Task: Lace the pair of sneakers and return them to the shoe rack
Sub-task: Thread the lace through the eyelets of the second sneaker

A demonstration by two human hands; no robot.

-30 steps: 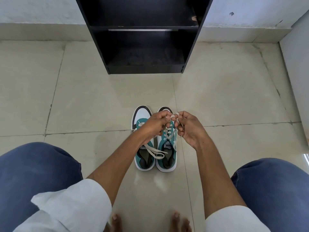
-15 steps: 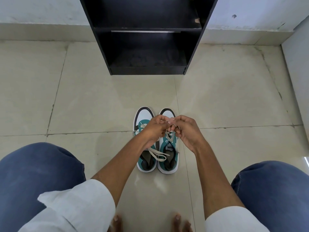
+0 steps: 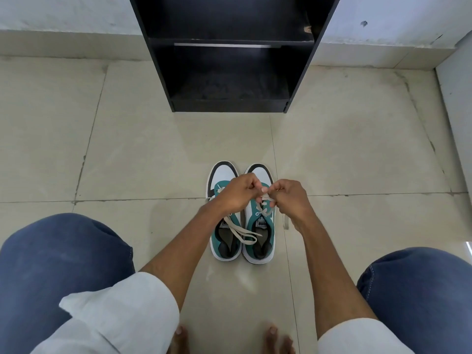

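Pair of teal-and-white sneakers [image 3: 241,215] on the tiled floor [image 3: 127,149] before the empty black shoe rack [image 3: 229,103]: left hand [image 3: 236,194] and right hand [image 3: 290,199], a second ago pressed together, now drawn apart, each grip pinching the right sneaker's cream lace [image 3: 265,200], tightening its crossing; racking still outstanding.

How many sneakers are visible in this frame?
2, side by side on the floor before the rack: left sneaker partly under the left hand, right sneaker beneath both hands. None visible inside.
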